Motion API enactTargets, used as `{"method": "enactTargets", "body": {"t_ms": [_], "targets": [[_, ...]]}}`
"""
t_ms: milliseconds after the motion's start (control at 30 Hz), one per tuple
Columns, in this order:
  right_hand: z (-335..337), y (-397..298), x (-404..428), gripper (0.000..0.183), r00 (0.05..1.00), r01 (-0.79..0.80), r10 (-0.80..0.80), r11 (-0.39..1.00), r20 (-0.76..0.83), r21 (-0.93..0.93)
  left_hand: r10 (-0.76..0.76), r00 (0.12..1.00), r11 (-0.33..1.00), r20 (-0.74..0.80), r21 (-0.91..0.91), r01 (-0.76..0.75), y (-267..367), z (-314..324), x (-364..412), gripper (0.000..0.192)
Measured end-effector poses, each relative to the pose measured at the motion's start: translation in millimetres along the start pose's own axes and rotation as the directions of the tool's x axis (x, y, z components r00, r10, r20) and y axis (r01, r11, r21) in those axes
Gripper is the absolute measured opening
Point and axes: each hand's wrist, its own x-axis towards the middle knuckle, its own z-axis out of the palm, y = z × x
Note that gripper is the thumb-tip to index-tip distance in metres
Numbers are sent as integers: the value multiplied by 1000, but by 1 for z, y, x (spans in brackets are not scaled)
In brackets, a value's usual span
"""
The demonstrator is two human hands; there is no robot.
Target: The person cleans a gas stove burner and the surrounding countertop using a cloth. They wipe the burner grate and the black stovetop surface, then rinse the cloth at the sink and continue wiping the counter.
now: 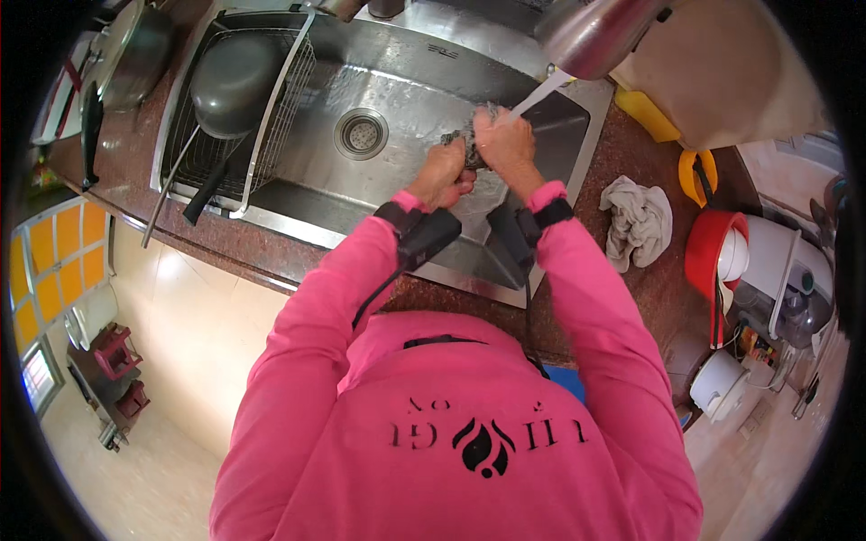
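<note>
Over the right part of the stainless steel sink (pixel 399 159), both my hands grip a small, wet, grey scrubber (pixel 475 157), mostly hidden by my fingers. It looks crumpled; I cannot tell whether it is cloth or mesh. My left hand (pixel 441 170) holds its lower left side with curled fingers. Just above and to the right, my right hand (pixel 504 140) closes around the other side. From the metal faucet (pixel 599 34), a stream of water (pixel 540 95) falls onto my right hand. The sink's drain strainer (pixel 362 134) lies left of my hands.
A wire drying rack (pixel 287 111) across the sink's left side holds an overturned pan (pixel 237 81), handles jutting over the counter edge. A crumpled light cloth (pixel 636 220) lies on the counter (pixel 602 297) at right. Beyond it are orange tape (pixel 687 172) and a red container (pixel 700 250).
</note>
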Motion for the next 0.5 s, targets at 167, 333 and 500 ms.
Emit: {"method": "enactTargets", "body": {"t_ms": [167, 333, 500], "targets": [[-1, 10, -18, 48, 972, 5, -9, 1000, 236, 20, 222, 972, 957, -73, 209, -203, -1, -5, 4, 13], [2, -9, -23, 48, 986, 106, -114, 992, 124, 70, 66, 979, 992, -193, -91, -85, 9, 6, 9, 22], [9, 34, 5, 38, 997, 46, -49, 997, 51, 57, 48, 999, 999, 6, 13, -49, 19, 17, -18, 17]]}}
